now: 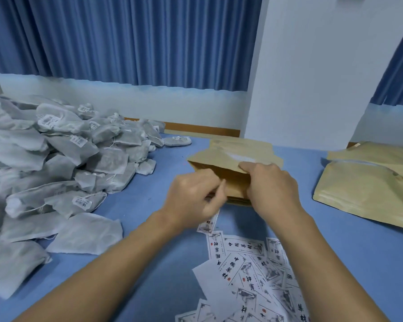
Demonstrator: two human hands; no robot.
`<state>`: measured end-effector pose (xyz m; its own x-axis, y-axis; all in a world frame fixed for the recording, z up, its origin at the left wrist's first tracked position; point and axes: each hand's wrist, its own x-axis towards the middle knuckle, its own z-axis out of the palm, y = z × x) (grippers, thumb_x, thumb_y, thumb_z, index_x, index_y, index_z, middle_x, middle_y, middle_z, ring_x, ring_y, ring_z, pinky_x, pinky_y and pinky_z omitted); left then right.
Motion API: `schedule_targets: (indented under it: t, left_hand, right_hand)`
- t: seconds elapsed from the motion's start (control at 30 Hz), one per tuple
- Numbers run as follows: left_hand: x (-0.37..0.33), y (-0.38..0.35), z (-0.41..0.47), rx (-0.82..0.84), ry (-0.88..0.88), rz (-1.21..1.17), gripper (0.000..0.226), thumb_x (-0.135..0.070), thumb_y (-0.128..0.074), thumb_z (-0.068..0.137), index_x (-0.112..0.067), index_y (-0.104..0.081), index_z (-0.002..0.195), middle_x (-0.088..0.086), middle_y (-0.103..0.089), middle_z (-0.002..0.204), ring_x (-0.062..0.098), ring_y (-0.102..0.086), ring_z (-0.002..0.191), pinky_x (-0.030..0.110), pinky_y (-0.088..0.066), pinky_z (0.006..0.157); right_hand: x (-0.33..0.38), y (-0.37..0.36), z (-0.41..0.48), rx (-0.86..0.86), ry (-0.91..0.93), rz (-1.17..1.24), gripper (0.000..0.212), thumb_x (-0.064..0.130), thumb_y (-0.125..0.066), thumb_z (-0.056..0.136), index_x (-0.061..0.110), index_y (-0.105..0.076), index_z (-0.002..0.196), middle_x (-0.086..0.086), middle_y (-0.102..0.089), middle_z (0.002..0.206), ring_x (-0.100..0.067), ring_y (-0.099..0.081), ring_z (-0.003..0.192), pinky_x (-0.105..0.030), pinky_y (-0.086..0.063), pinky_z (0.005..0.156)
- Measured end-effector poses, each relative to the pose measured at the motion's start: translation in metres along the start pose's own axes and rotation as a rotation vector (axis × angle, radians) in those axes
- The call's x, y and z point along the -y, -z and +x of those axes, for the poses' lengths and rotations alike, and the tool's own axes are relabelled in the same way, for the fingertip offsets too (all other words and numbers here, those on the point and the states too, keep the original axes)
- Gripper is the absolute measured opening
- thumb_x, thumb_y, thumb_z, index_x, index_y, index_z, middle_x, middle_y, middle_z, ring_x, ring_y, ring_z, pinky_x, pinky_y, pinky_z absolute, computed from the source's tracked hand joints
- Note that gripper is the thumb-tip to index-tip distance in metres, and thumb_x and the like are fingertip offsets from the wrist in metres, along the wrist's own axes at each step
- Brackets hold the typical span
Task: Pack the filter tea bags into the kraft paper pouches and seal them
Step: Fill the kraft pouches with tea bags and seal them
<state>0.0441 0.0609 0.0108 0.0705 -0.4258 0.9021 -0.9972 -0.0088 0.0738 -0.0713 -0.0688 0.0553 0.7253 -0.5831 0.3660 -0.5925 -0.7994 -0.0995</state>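
left hand [192, 197], right hand [271, 182] — curled on pouch [230, 154]

Your view is evenly lit, soft and cool, with a blue cast over the table [149, 228] and the curtain [126, 38]. The light seems to come from overhead, though no lamp shows. Shadows are faint, just a thin dark band under your hands. Your left hand [191, 201] is smeared by motion at the fingers; your right hand [272, 184] reads sharper. A pale sheen sits on the kraft pouch [233, 156]. At the surface's left edge the tea bags [33, 163] go soft and stretched by the wide lens.
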Motion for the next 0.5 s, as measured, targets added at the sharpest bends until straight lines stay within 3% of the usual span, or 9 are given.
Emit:
schedule_targets:
  t: [0.07,0.13,0.17,0.23,0.27,0.33,0.43,0.5]
  left_hand:
    - [0.038,0.022,-0.009,-0.178,0.151,0.202,0.03,-0.014,-0.057,0.094,-0.008,-0.059,0.065,0.004,-0.056,0.066,0.025,-0.051,0.06,0.042,-0.044,0.054]
    - [0.085,0.04,-0.014,-0.076,0.508,0.487,0.018,-0.026,-0.059,0.091,-0.012,-0.069,0.086,0.009,-0.066,0.101,0.033,-0.06,0.095,0.05,-0.047,0.085]
    - [0.109,0.051,-0.017,0.055,0.715,0.606,0.026,-0.036,-0.059,0.09,-0.018,-0.068,0.105,0.012,-0.059,0.126,0.035,-0.052,0.12,0.059,-0.034,0.102]
    - [0.152,0.074,-0.031,0.29,1.025,0.706,0.06,-0.059,-0.055,0.086,-0.033,-0.046,0.14,0.019,-0.022,0.16,0.037,-0.013,0.15,0.071,-0.01,0.111]
    - [0.168,0.082,-0.04,0.374,1.104,0.716,0.075,-0.069,-0.052,0.083,-0.037,-0.033,0.148,0.019,-0.006,0.165,0.036,0.002,0.153,0.073,-0.007,0.111]
    - [0.186,0.086,-0.058,0.518,1.144,0.731,0.095,-0.084,-0.048,0.075,-0.039,-0.018,0.153,0.018,0.004,0.166,0.035,0.012,0.153,0.071,-0.015,0.111]
    - [0.19,0.07,-0.067,0.67,1.167,0.736,0.104,-0.086,-0.048,0.074,-0.038,-0.007,0.156,0.02,-0.007,0.164,0.037,0.002,0.152,0.066,-0.027,0.109]
    - [0.188,0.061,-0.063,0.647,1.178,0.756,0.093,-0.082,-0.051,0.074,-0.036,-0.021,0.149,0.022,-0.026,0.154,0.039,-0.018,0.146,0.065,-0.032,0.104]
  right_hand:
    - [0.007,-0.003,0.006,0.007,-0.006,0.007,0.052,0.002,-0.054,0.079,0.031,-0.062,0.121,-0.007,-0.056,0.087,-0.031,-0.043,0.073,-0.034,-0.037,0.063]
    - [0.014,-0.006,0.012,0.004,-0.004,0.011,0.053,0.001,-0.054,0.079,0.032,-0.063,0.121,-0.008,-0.059,0.091,-0.03,-0.042,0.073,-0.033,-0.037,0.063]
    - [0.017,-0.007,0.015,0.009,-0.008,0.014,0.054,0.0,-0.053,0.08,0.033,-0.063,0.122,-0.008,-0.061,0.095,-0.03,-0.042,0.073,-0.032,-0.037,0.062]
    - [0.021,-0.01,0.02,0.027,-0.021,0.02,0.057,0.0,-0.05,0.081,0.036,-0.062,0.124,-0.004,-0.055,0.088,-0.029,-0.042,0.074,-0.031,-0.036,0.062]
    - [0.023,-0.012,0.022,0.031,-0.026,0.022,0.057,0.001,-0.05,0.082,0.037,-0.062,0.124,0.0,-0.045,0.08,-0.029,-0.042,0.074,-0.032,-0.036,0.061]
    - [0.024,-0.016,0.025,0.023,-0.026,0.018,0.057,0.001,-0.049,0.082,0.039,-0.061,0.124,0.003,-0.036,0.074,-0.029,-0.043,0.073,-0.032,-0.036,0.061]
    - [0.019,-0.022,0.025,0.006,-0.017,0.03,0.06,0.006,-0.053,0.084,0.043,-0.057,0.131,-0.006,-0.059,0.093,-0.031,-0.046,0.076,-0.032,-0.037,0.064]
    - [0.015,-0.026,0.025,0.007,-0.011,0.047,0.064,0.008,-0.054,0.085,0.046,-0.053,0.136,-0.008,-0.065,0.107,-0.034,-0.055,0.085,-0.031,-0.036,0.065]
